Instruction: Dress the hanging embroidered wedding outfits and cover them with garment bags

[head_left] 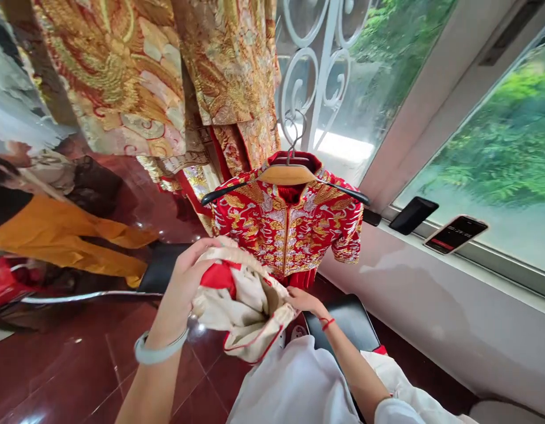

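My left hand grips the upper edge of a bunched cream garment with red lining, fingers curled over the cloth. My right hand holds the same garment from its right side, with the fingers tucked into the folds. A pale bangle sits on my left wrist and a red string on my right. Just beyond the bundle hangs a red jacket embroidered in gold on a wooden hanger, hooked to a white iron scroll grille.
Gold and red embroidered robes hang at the upper left. Orange cloth lies on the dark red tiled floor. Two phones lean on the window sill at the right. A black stool stands below my right arm.
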`<state>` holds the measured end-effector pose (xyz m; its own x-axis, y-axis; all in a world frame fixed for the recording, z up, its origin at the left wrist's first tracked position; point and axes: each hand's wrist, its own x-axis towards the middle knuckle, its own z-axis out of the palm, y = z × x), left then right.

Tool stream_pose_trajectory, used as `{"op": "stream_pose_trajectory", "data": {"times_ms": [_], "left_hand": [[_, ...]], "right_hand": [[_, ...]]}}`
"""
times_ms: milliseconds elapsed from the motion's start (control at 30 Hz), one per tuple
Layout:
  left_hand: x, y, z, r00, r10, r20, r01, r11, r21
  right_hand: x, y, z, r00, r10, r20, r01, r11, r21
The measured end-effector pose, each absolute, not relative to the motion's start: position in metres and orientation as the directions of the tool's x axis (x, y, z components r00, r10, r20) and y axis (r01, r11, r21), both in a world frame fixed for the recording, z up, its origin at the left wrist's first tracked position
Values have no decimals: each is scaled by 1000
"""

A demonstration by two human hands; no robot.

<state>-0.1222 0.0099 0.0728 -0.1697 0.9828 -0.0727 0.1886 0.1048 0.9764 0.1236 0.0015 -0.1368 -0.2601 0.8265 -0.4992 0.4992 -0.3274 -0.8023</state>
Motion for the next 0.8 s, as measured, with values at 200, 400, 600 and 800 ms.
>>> {"op": "stream_pose_trajectory", "data": {"times_ms": [200,400,600,800], "left_hand": [[-149,2,49,19,988,-151,295,139,945],[-119,-23,-8,129,969,-209,416,138,899],[-99,-62,-78,147,932,-333,572,195,797],[-117,-83,-91,216,900,-379,697,130,706]], "right_hand": [[166,13,-86,194,950,-244,253,-289,-923],[168,-1,19,55,998,11,7,11,-1000],[159,-11,64,16,1000,1,-61,2,-998],[144,0,90,-89,996,-13,-81,-20,-997]]}}
